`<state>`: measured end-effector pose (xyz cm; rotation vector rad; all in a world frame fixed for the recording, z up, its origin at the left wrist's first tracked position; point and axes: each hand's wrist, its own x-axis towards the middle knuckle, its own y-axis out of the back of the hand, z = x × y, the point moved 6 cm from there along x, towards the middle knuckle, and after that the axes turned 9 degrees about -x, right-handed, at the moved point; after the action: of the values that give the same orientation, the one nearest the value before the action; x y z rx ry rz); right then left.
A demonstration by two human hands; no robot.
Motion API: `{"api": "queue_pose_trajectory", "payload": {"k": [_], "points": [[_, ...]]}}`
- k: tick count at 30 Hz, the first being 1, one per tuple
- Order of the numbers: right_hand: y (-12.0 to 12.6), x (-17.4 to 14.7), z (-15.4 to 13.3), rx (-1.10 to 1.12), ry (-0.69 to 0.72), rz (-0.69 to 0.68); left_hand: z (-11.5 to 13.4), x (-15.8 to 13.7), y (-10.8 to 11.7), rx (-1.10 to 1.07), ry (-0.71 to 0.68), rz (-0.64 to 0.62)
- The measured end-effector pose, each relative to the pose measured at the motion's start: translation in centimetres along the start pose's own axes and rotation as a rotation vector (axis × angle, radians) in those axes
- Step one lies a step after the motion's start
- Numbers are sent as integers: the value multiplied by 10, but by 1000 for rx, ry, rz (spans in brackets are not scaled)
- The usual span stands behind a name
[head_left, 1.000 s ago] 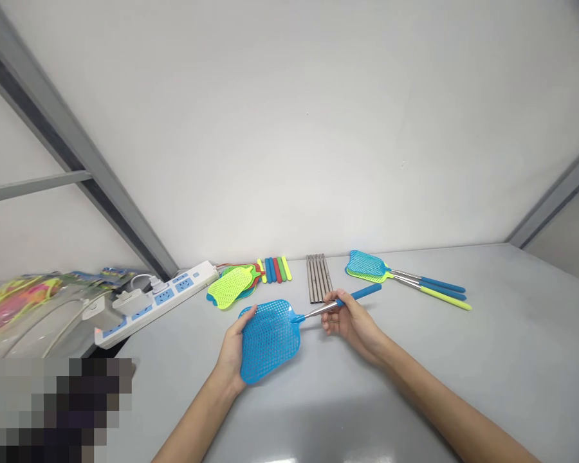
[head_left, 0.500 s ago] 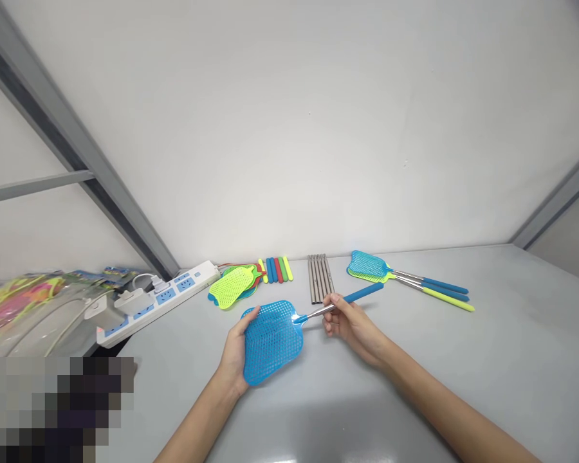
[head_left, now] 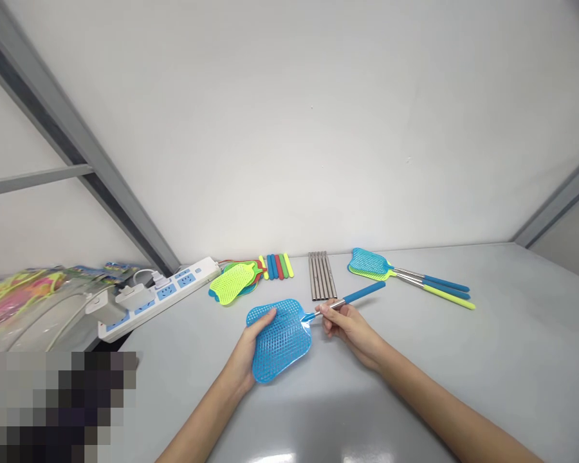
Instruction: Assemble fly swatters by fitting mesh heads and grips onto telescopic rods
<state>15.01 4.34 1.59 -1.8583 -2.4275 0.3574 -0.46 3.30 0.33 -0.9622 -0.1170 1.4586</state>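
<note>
swatter (head_left: 284,341) under left thumb (head_left: 264,320) — right hand (head_left: 345,328) around its rod (head_left: 339,303)

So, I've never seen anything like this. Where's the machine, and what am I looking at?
There's no machine here: these are a person's own bare hands. All the pictures come from one camera worn on the person's head, looking forward and down.

The left hand holds the mesh end of a blue fly swatter, while the right hand grips its metal shaft.

On the grey table behind, from left to right, lie a white power strip with plugs in it, a pile of swatter heads, a row of coloured sticks, some metal rods and three more swatters with long handles.
</note>
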Motion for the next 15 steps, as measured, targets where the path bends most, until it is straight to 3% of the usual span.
{"api": "queue_pose_trajectory", "payload": {"k": [6,15], "points": [[10,4,6,-60,25,55,-2,3,-2,117,-38,-41],[17,8,13,-91,-3,125,3,0,-3,266,-206,-18]]}}
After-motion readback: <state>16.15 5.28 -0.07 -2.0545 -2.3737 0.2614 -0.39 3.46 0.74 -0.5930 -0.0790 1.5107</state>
